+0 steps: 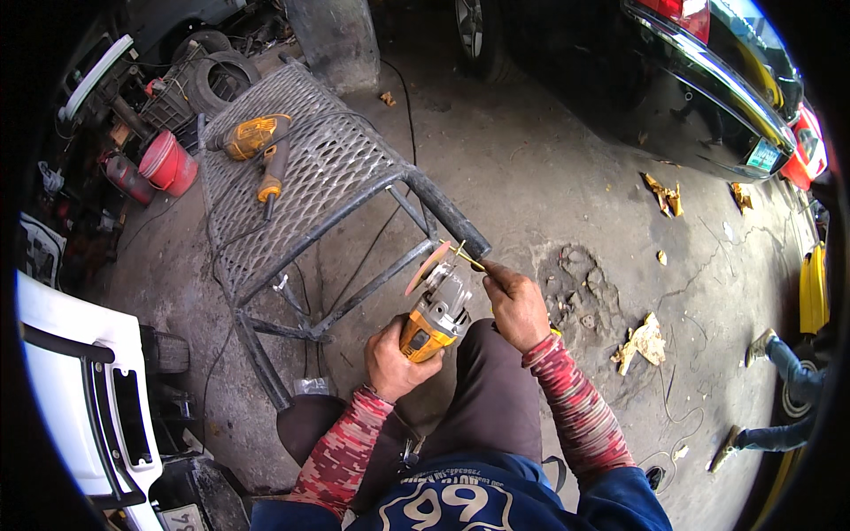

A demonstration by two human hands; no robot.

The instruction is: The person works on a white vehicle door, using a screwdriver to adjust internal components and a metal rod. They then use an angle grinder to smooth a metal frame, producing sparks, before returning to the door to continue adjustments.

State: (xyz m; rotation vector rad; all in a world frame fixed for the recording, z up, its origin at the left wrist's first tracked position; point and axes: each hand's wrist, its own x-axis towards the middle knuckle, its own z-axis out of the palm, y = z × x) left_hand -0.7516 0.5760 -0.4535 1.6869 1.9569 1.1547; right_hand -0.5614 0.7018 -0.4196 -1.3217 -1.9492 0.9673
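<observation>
My left hand [397, 361] is wrapped round the body of a yellow and grey angle grinder [431, 324]. The grinder points away from me, its reddish disc [428, 269] tilted on edge at the head. In my right hand [517, 306] the fingers pinch a thin yellowish metal piece [468, 257] with short prongs at its far end; its exact kind I cannot make out. The piece lies close to the disc, beside the open end of a dark tube on a metal frame [448, 215]. Whether disc and piece touch is unclear.
Across the frame's expanded mesh top [332, 168] lies a corded yellow drill [252, 138]. A red bucket [168, 165] and tyres [221, 81] stand at far left, a white bumper [84, 380] nearer. A black car [620, 88] is at far right; another person's legs [779, 398] show at right.
</observation>
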